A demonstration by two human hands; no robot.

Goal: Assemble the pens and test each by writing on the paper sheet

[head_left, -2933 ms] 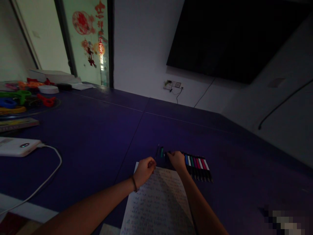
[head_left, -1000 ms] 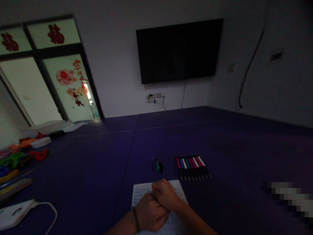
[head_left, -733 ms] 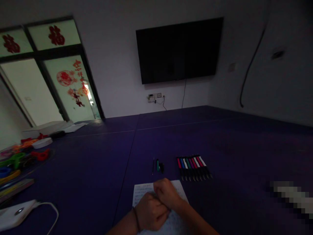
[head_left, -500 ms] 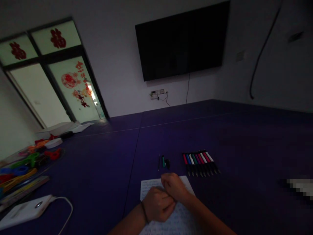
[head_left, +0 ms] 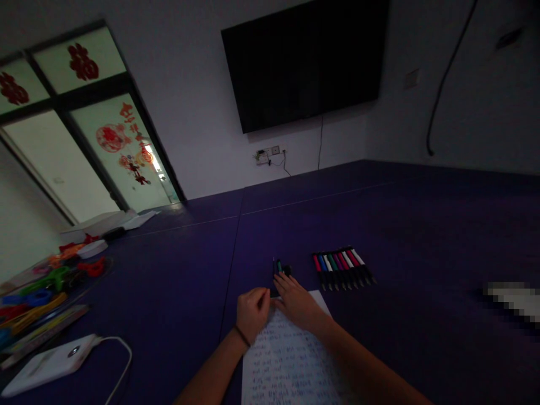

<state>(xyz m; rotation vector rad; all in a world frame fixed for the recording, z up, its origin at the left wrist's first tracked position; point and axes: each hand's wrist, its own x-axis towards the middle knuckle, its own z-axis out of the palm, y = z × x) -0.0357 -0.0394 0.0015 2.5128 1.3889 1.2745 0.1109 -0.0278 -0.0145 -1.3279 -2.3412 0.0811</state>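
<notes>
My left hand [head_left: 253, 310], with a dark band at its wrist, is curled closed at the top left edge of a handwritten sheet of paper [head_left: 287, 360]. Whatever its fingers pinch is too small and dark to make out. My right hand [head_left: 297, 301] reaches over the sheet's top edge, fingers stretched forward. Its fingertips are at a short green pen barrel [head_left: 279, 266] and partly cover it. A thin dark rod [head_left: 274, 266] lies just left of the barrel, and a small black piece [head_left: 287, 270] just right of it.
Several pens [head_left: 341, 267] with coloured grips lie in a row to the right on the purple table [head_left: 189, 270]. At left are a white power bank [head_left: 50, 363] with a cable and a pile of colourful items [head_left: 50, 281]. A pixelated object [head_left: 514, 298] lies far right.
My hands were pressed together over the paper; now they are apart. The left moved left and forward, and the right stretched its fingers forward to the small pen parts. The view tilted down slightly.
</notes>
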